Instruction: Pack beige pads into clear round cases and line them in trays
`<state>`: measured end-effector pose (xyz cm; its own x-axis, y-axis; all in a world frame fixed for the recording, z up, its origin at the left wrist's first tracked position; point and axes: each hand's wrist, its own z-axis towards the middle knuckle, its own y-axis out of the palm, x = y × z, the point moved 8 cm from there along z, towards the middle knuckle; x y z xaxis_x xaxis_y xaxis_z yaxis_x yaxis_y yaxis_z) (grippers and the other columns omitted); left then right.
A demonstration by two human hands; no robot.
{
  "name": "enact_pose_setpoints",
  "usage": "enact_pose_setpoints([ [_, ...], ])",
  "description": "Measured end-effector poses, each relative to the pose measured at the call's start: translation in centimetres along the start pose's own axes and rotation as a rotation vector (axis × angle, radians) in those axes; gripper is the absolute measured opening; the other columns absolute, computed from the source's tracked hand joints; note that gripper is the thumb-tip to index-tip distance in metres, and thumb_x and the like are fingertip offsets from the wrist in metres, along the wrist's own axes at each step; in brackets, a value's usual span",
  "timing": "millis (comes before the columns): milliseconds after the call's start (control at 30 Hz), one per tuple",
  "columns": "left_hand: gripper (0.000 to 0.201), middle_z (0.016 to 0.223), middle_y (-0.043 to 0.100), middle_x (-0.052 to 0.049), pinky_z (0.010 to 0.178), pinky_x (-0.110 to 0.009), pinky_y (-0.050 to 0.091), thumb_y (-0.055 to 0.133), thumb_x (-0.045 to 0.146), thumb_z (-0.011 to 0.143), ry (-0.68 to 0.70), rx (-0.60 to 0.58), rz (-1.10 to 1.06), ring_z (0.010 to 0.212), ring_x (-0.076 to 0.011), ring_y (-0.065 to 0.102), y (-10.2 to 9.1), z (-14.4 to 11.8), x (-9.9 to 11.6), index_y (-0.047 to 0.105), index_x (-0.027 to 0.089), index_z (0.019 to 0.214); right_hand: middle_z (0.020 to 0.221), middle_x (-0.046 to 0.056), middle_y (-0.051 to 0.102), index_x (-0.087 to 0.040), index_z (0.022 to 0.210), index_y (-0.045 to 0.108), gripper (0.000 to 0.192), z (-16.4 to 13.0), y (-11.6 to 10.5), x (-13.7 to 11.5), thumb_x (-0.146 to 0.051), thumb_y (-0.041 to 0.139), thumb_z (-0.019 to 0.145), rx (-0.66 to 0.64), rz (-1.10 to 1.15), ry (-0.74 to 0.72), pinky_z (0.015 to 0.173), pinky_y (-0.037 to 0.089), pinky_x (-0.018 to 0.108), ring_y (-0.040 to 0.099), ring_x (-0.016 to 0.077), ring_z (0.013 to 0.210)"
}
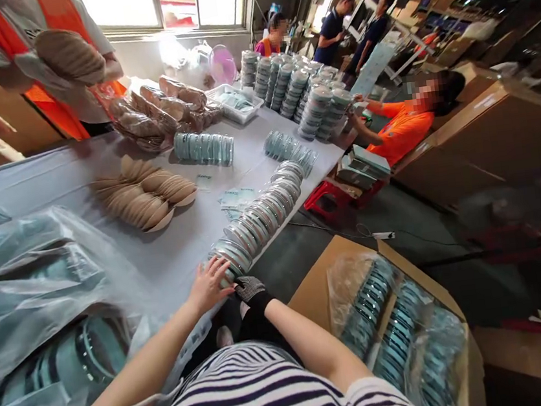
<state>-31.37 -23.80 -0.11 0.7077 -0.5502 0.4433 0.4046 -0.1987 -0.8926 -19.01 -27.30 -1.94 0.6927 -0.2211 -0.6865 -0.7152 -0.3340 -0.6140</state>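
A long row of round, shiny-rimmed discs (pixel 262 215) with pale blue-green faces lies along the table's right edge, the pieces on edge against one another. My left hand (pixel 210 284), bare, rests over the near end of this row with its fingers spread across the rims. Close beside it, my right hand (pixel 250 289) wears a dark dotted glove and touches the lower side of the same end. Its fingertips are hidden, so I cannot tell whether they grip a disc. Pale printed sheets (pixel 237 200) lie left of the row.
Fanned brown cardboard pieces (pixel 145 194) and shorter disc rows (pixel 204 148) lie on the white table (pixel 53 179). Tall disc stacks (pixel 321 109) stand at the back. An open carton (pixel 307 270) with wrapped discs is at right; plastic-wrapped discs (pixel 63 357) lie at left. Several people work nearby.
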Motion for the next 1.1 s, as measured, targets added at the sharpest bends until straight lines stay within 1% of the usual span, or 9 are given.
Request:
enact_pose_setpoints([
  [133, 0.059, 0.150, 0.045, -0.011, 0.109, -0.069, 0.027, 0.071, 0.036, 0.080, -0.025, -0.053, 0.070, 0.140, -0.0396, 0.036, -0.8, 0.1, -0.5, 0.055, 0.034, 0.136, 0.101, 0.006, 0.075, -0.023, 0.097, 0.073, 0.026, 0.5, -1.8, 1.9, -0.036, 0.051, 0.092, -0.058, -0.232, -0.015, 0.080, 0.045, 0.026, 0.067, 0.0202, 0.094],
  [300, 0.068, 0.153, 0.040, -0.013, 0.112, -0.068, 0.024, 0.072, 0.037, 0.078, -0.016, -0.041, 0.094, 0.142, -0.0403, 0.032, -0.7, 2.4, 1.9, 0.050, 0.031, 0.142, 0.097, 0.006, 0.075, -0.020, 0.097, 0.073, 0.030, 4.1, -10.3, 4.7, -0.035, 0.047, 0.095, 0.104, -0.231, 0.022, 0.077, 0.045, 0.023, 0.068, 0.0182, 0.091],
  [433, 0.071, 0.156, 0.036, -0.012, 0.115, -0.065, 0.021, 0.070, 0.039, 0.080, 0.005, -0.007, 0.079, 0.145, -0.0394, 0.027, 0.4, 9.0, 5.4, 0.045, 0.030, 0.145, 0.100, 0.007, 0.074, -0.018, 0.103, 0.072, 0.036, 9.3, -19.9, 6.5, -0.034, 0.040, 0.098, 0.310, -0.257, -0.049, 0.082, 0.047, 0.025, 0.067, 0.0179, 0.092],
  [500, 0.074, 0.157, 0.034, -0.012, 0.116, -0.064, 0.019, 0.069, 0.041, 0.080, -0.018, -0.010, 0.080, 0.146, -0.0385, 0.024, 1.4, 14.0, 6.9, 0.042, 0.027, 0.147, 0.113, 0.009, 0.071, -0.017, 0.110, 0.071, 0.036, 12.4, -24.2, 6.5, -0.031, 0.040, 0.097, 0.373, -0.351, -0.182, 0.094, 0.045, 0.029, 0.063, 0.0197, 0.105],
  [567, 0.077, 0.158, 0.031, -0.012, 0.117, -0.062, 0.017, 0.068, 0.044, 0.081, -0.068, -0.028, 0.095, 0.147, -0.0368, 0.022, 2.6, 19.4, 8.0, 0.038, 0.024, 0.149, 0.129, 0.011, 0.064, -0.017, 0.116, 0.069, 0.034, 15.6, -27.0, 6.5, -0.030, 0.045, 0.095, 0.365, -0.485, -0.336, 0.107, 0.037, 0.036, 0.053, 0.0238, 0.122],
  [667, 0.085, 0.160, 0.026, -0.014, 0.119, -0.059, 0.015, 0.066, 0.049, 0.081, -0.174, -0.072, 0.131, 0.149, -0.0343, 0.019, 4.6, 26.5, 9.1, 0.031, 0.018, 0.153, 0.142, 0.011, 0.054, -0.020, 0.125, 0.066, 0.038, 19.5, -28.5, 7.5, -0.036, 0.051, 0.094, 0.230, -0.669, -0.490, 0.115, 0.023, 0.049, 0.038, 0.0305, 0.135],
  [767, 0.091, 0.159, 0.027, -0.016, 0.119, -0.057, 0.018, 0.067, 0.052, 0.079, -0.295, -0.143, 0.165, 0.148, -0.0335, 0.022, 6.5, 30.5, 9.1, 0.029, 0.015, 0.154, 0.145, 0.010, 0.051, -0.023, 0.133, 0.060, 0.045, 21.5, -28.3, 9.2, -0.044, 0.051, 0.094, 0.067, -0.745, -0.591, 0.116, 0.017, 0.052, 0.033, 0.0323, 0.139],
  [900, 0.091, 0.158, 0.029, -0.016, 0.118, -0.053, 0.020, 0.065, 0.057, 0.078, -0.361, -0.193, 0.201, 0.147, -0.0325, 0.025, 7.4, 30.7, 8.4, 0.032, 0.015, 0.152, 0.146, 0.008, 0.050, -0.025, 0.135, 0.058, 0.049, 22.1, -28.6, 10.8, -0.051, 0.045, 0.095, 0.012, -0.710, -0.687, 0.117, 0.015, 0.050, 0.033, 0.0314, 0.140],
  [1100, 0.093, 0.159, 0.027, -0.014, 0.118, -0.051, 0.019, 0.068, 0.056, 0.077, -0.397, -0.189, 0.191, 0.142, -0.0324, 0.034, 6.5, 28.6, 7.8, 0.030, 0.019, 0.153, 0.143, 0.007, 0.053, -0.027, 0.135, 0.058, 0.046, 22.3, -28.8, 11.8, -0.050, 0.044, 0.097, 0.000, -0.667, -0.760, 0.117, 0.014, 0.051, 0.033, 0.0300, 0.141],
])
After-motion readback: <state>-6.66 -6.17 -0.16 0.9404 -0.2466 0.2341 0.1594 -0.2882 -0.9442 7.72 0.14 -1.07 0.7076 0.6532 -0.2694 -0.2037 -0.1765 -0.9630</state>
